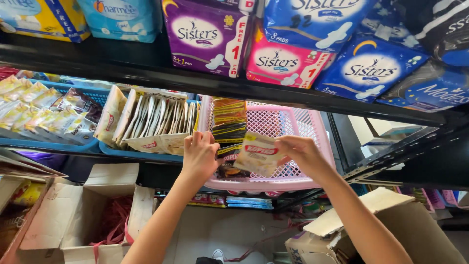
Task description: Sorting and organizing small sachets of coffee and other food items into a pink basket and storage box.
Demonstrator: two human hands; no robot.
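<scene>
Pink plastic basket (312, 128) sitting on the middle shelf, lattice walls, serving here as the landmark. Inside it, toward its left wall, standing a row of dark yellow-striped sachets (228, 128). Right hand (302, 152) hovering over the basket's front rim, grip clamped on a pale sachet (258, 154) with a red band, fingers pinching its right edge. Left hand (200, 155) pressing at the basket's left front corner, grip closed against the near end of the dark row, steadying it.

Judging the pale sachet as light, thin and floppy, with slick foil-like film likely slipping under a loose pinch; taking it by a sealed edge rather than the puffy middle looking the safer hold. Not fragile, though creasing easily.

Left of the basket, lying a blue tray (102, 146) of cream packets (156, 120). Above the basket, resting purple, pink and blue pad packs (286, 61) on the upper shelf. Below and left of the basket, standing an open cardboard box (105, 195).
</scene>
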